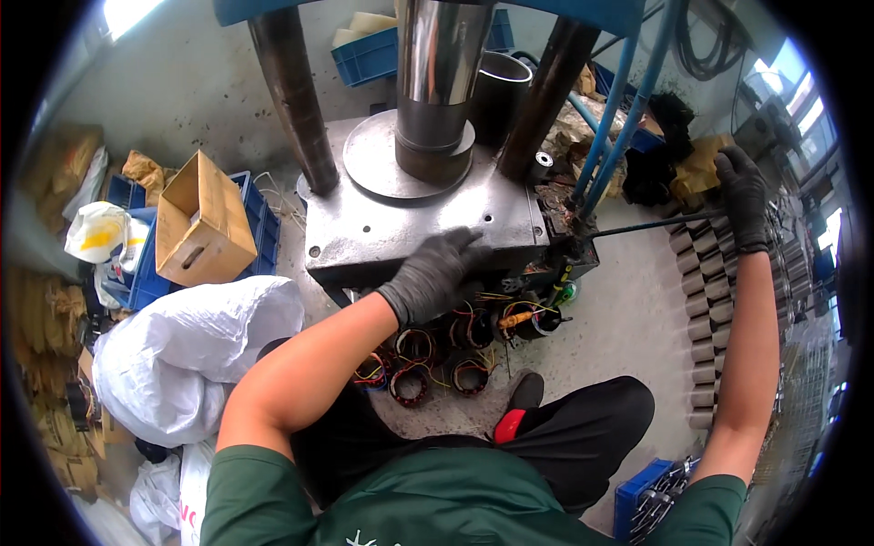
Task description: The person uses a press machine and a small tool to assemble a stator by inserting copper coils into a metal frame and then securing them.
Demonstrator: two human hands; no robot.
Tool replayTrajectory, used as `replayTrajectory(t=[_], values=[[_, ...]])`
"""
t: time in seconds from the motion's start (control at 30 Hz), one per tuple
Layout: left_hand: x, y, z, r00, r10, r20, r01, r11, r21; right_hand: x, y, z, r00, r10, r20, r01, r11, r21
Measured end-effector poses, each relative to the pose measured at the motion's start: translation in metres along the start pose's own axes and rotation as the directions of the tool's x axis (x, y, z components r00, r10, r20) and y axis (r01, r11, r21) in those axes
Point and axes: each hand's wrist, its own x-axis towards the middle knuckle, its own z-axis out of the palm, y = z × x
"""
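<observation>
A press with a steel bed (332, 227) stands before me, its shiny ram (443, 55) lowered onto a round metal plate (369, 168). My left hand (435, 278), in a dark glove, lies at the bed's front edge with fingers stretched out and holds nothing. Out to the right, my gloved right hand (745, 200) is closed at the end of a long thin lever (660, 225) that comes from the press's right side. Part of that grip is hidden. Under the left hand, several wound stator cores (471, 375) with coloured wires stand on the floor.
Rows of metal cylinders (701, 328) line the floor at right. A blue crate of metal parts (642, 500) is near my right elbow. At left are a cardboard box (205, 223) on blue crates and a white sack (196, 346). Blue hoses (614, 118) run beside the press.
</observation>
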Motion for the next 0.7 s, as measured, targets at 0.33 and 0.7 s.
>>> replayTrajectory(t=[0.33, 0.7], values=[[0.023, -0.029, -0.008, 0.923, -0.355, -0.151, 0.38, 0.905, 0.194, 0.0, -0.007, 0.002, 0.997, 0.027, 0.072, -0.022, 0.998, -0.062], [0.025, -0.03, -0.001, 0.904, -0.4, -0.148, 0.423, 0.888, 0.18, 0.002, 0.002, 0.002, 0.99, 0.095, 0.101, -0.096, 0.995, 0.01]])
